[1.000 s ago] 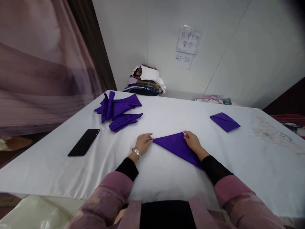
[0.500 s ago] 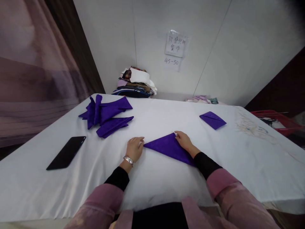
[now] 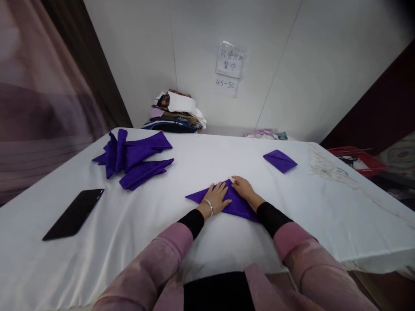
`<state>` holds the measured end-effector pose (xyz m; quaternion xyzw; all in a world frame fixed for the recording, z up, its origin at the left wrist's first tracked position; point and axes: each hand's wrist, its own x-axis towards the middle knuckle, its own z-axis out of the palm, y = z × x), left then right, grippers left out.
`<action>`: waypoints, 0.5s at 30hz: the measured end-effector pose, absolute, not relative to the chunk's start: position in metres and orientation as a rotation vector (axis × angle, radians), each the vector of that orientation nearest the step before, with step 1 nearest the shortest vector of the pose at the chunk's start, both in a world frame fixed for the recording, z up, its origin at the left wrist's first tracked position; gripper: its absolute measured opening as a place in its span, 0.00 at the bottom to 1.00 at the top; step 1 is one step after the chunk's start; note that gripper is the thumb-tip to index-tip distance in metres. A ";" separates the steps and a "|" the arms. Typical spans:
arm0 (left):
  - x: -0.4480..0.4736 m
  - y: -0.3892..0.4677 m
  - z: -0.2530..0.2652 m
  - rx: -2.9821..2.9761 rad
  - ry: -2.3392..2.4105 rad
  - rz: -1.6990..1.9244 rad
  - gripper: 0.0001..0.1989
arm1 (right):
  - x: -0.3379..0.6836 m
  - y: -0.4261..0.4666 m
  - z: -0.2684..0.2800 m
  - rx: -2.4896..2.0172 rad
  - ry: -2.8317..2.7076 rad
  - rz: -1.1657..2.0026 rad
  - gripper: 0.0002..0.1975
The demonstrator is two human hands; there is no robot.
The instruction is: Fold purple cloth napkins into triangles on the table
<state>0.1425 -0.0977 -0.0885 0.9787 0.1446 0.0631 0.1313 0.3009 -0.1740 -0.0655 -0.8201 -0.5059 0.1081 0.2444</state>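
Observation:
A purple cloth napkin [image 3: 240,206], folded into a triangle, lies flat on the white-covered table in front of me. My left hand [image 3: 216,198], with a silver bracelet at its wrist, rests palm down on the napkin's middle, fingers stretched out. At the top corner, my right hand [image 3: 242,188] pinches the napkin's edge between thumb and fingers. The napkin's right end is partly hidden beneath my right forearm. Off to the right lies a smaller folded purple napkin [image 3: 280,161]. Several more purple napkins [image 3: 142,150] are heaped at the far left.
A black tablet-like slab [image 3: 74,214] lies on the white tablecloth [image 3: 145,224] at left. Behind the table rises a stack of folded clothes [image 3: 177,111] by the wall, with more cloth [image 3: 264,134] farther right. A red basket [image 3: 369,163] stands beyond the right edge.
My left hand has moved right, from the napkin's left tip onto its middle, and flattened out. The right hand stays at the top corner. The whole view has shifted slightly.

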 end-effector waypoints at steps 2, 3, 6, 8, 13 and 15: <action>0.141 -0.097 -0.092 2.859 0.412 0.208 0.30 | 0.285 -0.178 -0.057 -2.210 -1.410 0.248 0.22; 0.140 -0.097 -0.092 2.870 0.398 0.225 0.29 | 0.273 -0.181 -0.053 -2.174 -1.447 0.211 0.23; 0.138 -0.099 -0.086 2.925 0.331 0.233 0.25 | 0.231 -0.188 -0.047 -1.998 -1.636 0.075 0.26; 0.137 -0.100 -0.083 2.966 0.293 0.188 0.23 | 0.208 -0.190 -0.048 -1.995 -1.671 0.086 0.28; 0.138 -0.097 -0.082 3.000 0.261 0.036 0.25 | 0.195 -0.194 -0.061 -2.109 -1.608 0.135 0.31; 0.139 -0.096 -0.084 2.988 0.298 0.001 0.28 | 0.200 -0.198 -0.064 -2.133 -1.602 0.131 0.31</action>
